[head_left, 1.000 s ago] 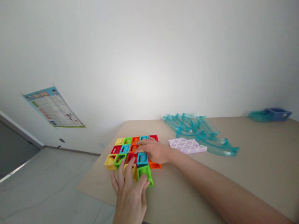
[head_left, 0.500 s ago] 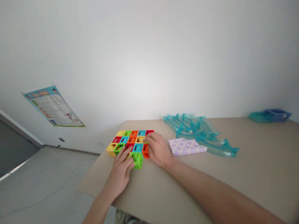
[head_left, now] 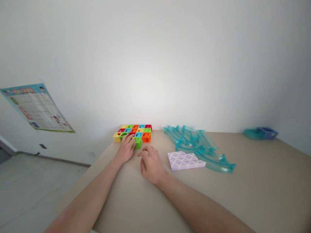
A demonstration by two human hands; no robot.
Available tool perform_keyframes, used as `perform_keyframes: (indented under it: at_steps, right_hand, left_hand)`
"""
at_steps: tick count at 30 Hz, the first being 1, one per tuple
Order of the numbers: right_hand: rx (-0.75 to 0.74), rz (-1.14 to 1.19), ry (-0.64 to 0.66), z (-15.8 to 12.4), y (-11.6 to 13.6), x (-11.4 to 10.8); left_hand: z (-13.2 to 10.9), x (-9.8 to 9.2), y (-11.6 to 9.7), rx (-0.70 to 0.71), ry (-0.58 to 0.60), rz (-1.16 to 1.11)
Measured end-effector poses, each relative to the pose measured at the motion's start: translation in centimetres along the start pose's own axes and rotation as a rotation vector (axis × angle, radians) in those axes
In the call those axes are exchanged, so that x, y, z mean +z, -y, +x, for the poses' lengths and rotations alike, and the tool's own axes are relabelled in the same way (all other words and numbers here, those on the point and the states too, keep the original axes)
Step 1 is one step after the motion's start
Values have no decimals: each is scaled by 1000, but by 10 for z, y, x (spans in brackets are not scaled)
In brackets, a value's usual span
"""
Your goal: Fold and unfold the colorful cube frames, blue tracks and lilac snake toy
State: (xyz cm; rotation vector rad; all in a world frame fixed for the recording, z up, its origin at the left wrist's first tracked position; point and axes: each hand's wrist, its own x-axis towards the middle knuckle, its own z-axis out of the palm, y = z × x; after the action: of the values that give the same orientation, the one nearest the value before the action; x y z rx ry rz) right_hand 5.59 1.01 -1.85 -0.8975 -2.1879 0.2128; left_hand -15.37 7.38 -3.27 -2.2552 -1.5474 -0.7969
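A flat block of coloured hollow plastic cubes [head_left: 136, 131] in yellow, green, orange, blue and red lies at the far left of the tan table [head_left: 255, 191], near the wall. My left hand [head_left: 125, 149] rests palm down with its fingertips on the near edge of the cubes, next to a green cube [head_left: 138, 142]. Holding nothing, my right hand [head_left: 151, 163] lies on the table just in front of the cubes with its fingers loosely curled. It does not touch them.
A lilac patterned slab [head_left: 185, 160] lies right of my right hand. Behind it is a heap of clear teal curved track pieces [head_left: 199, 142]. Blue and teal containers [head_left: 261, 133] stand far right by the wall. A poster [head_left: 36, 108] hangs low on the left wall.
The cube block has been pushed away toward the wall. My left hand stays on its near edge. My right hand has come off the cubes and drawn back onto the table.
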Motion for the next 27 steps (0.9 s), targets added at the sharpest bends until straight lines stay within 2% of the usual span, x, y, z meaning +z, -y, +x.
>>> perform_keyframes:
  at_steps: [4,7,11,15,20,24,27]
  right_hand:
    - [-3,-45,48,0,4,-2]
    - [0,-176,90,3,8,-10]
    - [196,-441,119,5,2,-24]
    - [388,-611,187,-9,-10,-35]
    - [313,-640,293,-48,-5,-52]
    - [277,-635,278,-92,1,-77]
    - [237,-663,215,-129,-9,-102]
  left_hand:
    - [7,7,12,-3,-4,-25]
    - [4,5,13,-9,-44,-1]
    - [1,-2,7,-11,-161,2]
    - [0,-10,-5,40,-255,13]
    - [0,-13,-45,184,-235,-32]
    - [1,-8,-92,308,-58,-124]
    - [1,-2,-117,284,42,-182]
